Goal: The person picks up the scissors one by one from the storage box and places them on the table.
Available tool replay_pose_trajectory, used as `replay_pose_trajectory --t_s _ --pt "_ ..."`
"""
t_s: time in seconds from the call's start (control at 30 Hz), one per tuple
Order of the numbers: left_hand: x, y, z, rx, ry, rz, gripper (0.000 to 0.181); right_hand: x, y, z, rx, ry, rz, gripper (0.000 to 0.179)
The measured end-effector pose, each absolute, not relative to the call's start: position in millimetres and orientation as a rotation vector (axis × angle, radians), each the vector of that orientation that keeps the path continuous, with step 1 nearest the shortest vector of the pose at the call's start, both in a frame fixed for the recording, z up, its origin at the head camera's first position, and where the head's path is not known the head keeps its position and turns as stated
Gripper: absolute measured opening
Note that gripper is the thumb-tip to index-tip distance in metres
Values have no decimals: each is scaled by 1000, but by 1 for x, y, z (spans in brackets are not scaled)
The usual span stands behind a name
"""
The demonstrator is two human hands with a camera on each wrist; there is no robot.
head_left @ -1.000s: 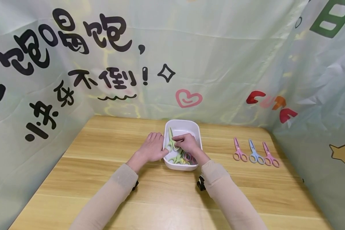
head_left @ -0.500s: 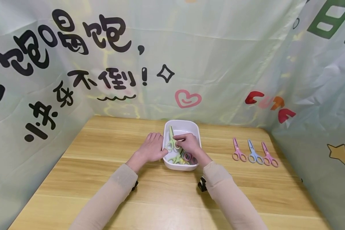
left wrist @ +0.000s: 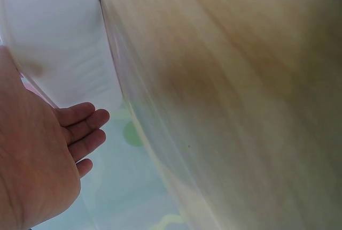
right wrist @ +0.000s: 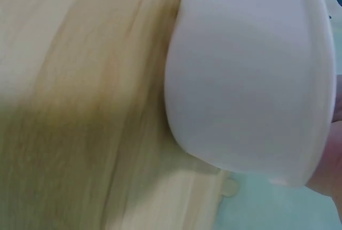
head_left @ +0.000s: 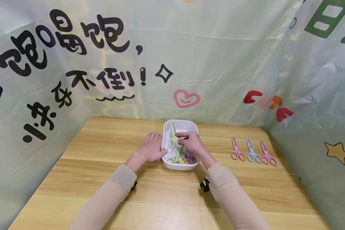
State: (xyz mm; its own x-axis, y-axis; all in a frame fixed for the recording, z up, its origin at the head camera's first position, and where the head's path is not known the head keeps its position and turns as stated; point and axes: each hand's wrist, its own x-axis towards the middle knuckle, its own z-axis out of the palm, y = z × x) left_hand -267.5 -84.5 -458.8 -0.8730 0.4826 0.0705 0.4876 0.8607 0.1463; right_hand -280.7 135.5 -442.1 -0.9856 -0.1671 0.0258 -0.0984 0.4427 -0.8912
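Pinching a pair of scissors (head_left: 173, 133) over the tub (head_left: 179, 167), I have one handle loop at the fingertips of my right hand (head_left: 192, 141); my left hand (head_left: 150, 148), fingers extended, rests at the tub's left side. Right of the tub lie two pink pairs (head_left: 236, 150) and one blue pair (head_left: 251, 151); the jumble (head_left: 178, 157) inside I can't count. Mine is light green, blades pointing away.

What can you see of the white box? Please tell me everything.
The box is white, smooth and looks like plastic: rectangular, with rounded corners, a rim and an open top. It stands upright on the table, longer from front to back. Several scissors lie inside, towards the near end. The left hand rests against its left side, thumb at the rim. The right hand reaches over its right rim, pinching green scissors.
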Motion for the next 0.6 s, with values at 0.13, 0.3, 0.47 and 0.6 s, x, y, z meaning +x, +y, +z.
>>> replay_pose_trajectory --t_s 0.13,0.3,0.47,0.6 --pt "-268 -85 -458 -780 -3005 -257 56 -280 139 -438 -256 2662 -1567 29" --pt "-268 -85 -459 -775 -3013 -261 59 -278 143 -431 -217 2663 -1576 29" --pt "-268 -84 -458 -774 -3016 -269 63 -275 149 -427 -196 2650 -1608 29" --pt "-268 -85 -458 -777 -3017 -268 63 -272 153 -424 -173 2635 -1640 30"
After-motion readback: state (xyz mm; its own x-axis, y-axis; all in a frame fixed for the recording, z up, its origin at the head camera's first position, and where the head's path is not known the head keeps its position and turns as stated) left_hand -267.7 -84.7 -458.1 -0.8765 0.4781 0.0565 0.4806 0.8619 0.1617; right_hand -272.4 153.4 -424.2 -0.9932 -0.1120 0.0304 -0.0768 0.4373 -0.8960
